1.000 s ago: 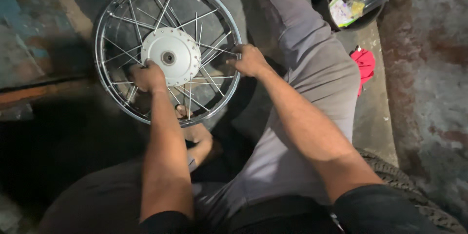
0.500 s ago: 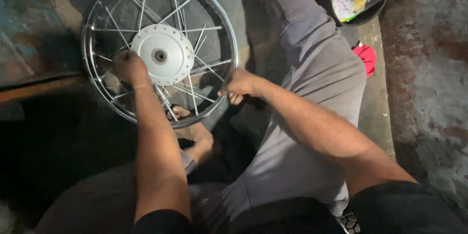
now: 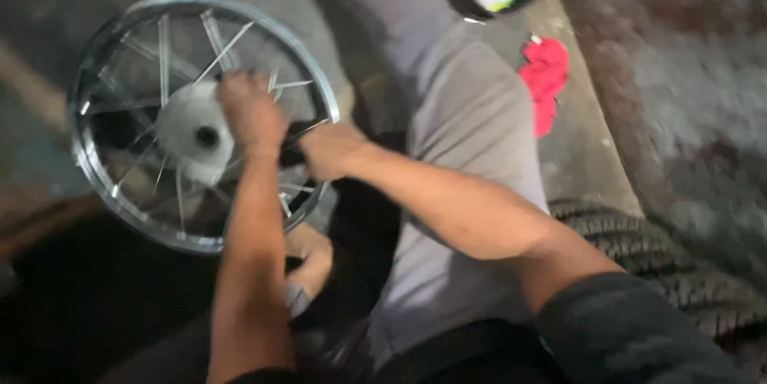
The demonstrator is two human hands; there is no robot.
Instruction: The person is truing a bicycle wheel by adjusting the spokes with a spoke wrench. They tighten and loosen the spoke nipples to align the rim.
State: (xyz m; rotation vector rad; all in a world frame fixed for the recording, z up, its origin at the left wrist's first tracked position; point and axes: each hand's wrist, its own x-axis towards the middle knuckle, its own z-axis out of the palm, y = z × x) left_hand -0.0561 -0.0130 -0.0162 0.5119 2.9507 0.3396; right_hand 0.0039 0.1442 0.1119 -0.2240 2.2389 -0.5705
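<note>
Wheel (image 3: pixel 144 192) sits left of frame mid-handling, my left hand (image 3: pixel 249 112) pressed on the spokes by the hub (image 3: pixel 196 135), right hand (image 3: pixel 331 148) gripping the rim's right edge; I reckon the next move needs a steady two-handed hold.

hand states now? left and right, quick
Left hand: fingers curled on the spokes beside the hub of the spoked wheel; grip blurred.
Right hand: closed at the wheel's rim, apparently gripping it.
</note>
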